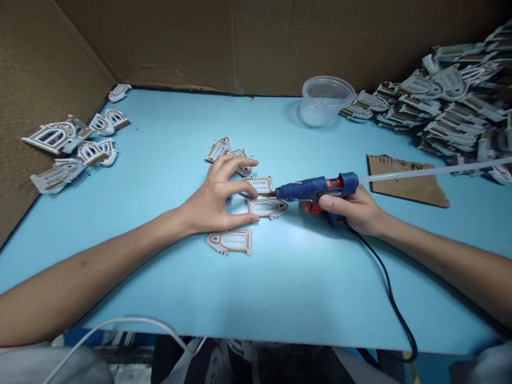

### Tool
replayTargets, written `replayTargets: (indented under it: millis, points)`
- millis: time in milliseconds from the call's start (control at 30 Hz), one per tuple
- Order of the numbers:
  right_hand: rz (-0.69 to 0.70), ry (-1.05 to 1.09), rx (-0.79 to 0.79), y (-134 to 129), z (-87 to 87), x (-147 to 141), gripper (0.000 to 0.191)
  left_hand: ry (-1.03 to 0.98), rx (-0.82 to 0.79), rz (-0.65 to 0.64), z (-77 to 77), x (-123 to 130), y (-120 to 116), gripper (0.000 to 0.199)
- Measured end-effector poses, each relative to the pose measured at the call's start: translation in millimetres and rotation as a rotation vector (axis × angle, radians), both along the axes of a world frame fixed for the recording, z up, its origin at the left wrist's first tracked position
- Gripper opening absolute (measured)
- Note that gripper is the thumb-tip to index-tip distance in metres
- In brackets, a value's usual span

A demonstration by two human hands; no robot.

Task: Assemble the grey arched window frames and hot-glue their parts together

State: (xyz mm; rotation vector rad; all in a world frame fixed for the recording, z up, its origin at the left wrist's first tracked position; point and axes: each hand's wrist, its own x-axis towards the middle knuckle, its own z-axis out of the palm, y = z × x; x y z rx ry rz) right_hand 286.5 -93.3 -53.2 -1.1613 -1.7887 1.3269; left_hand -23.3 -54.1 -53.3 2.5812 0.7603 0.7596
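My right hand (354, 210) grips a blue glue gun (308, 189), a long translucent glue stick (424, 172) jutting from its rear. The gun's nozzle points left and meets the edges of two small white window-shaped pieces lying side by side, an upper piece (262, 185) and a lower piece (266, 208). Over their left ends my left hand (218, 194) rests with fingers spread, thumb and fingertips at the pieces; whether they press on them is unclear. Just below lies another window piece (232, 241). Beyond my left fingers are an arched piece (218, 149) and one partly hidden piece (242, 160).
A big heap of window pieces (448, 101) fills the back right. A clear plastic tub (324, 101) stands beside it, and a cardboard scrap (406, 184) lies in front. More pieces (60, 138) sit at the left by the cardboard wall (172, 42). The gun's black cord (386, 277) trails off the front edge.
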Motion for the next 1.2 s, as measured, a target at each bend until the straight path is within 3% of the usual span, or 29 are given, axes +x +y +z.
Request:
replayTargets:
  millis: [233, 833, 1200]
  points:
    - [0.120, -0.129, 0.053, -1, 4.0, -2, 0.055, -0.081, 0.011, 0.011, 2.9, 0, 1, 0.024]
    - [0.075, -0.216, 0.046, -2, 4.7, -8, 0.046, 0.011, -0.052, -0.074, 5.7, 0, 1, 0.021]
    - [0.109, -0.347, 0.243, -3, 8.0, -10, 0.044, 0.003, -0.071, -0.083, 3.1, -1, 3, 0.023]
